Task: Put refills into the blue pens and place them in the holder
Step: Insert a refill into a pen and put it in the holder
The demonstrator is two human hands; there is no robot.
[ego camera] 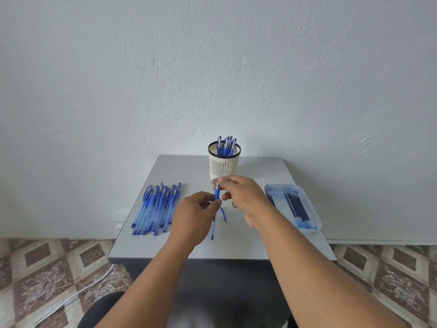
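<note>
Above the table's middle both my hands hold one blue pen (216, 194), which stands nearly upright. My left hand (196, 216) grips its barrel, whose lower end (212, 229) sticks out below the hand. My right hand (238, 195) pinches the metal tip section at the top. A pen cap (223, 214) lies on the table under my hands. The cream slotted holder (224, 165) with a black rim stands behind, with several blue pens (226, 145) in it. A pile of blue pens (157, 207) lies at the left.
A clear plastic tray (307, 207) holding several dark refills (296, 205) sits at the right of the small grey table (255, 242). A white wall stands right behind the table. The floor is patterned tile, with a white cable (71, 298) at the lower left.
</note>
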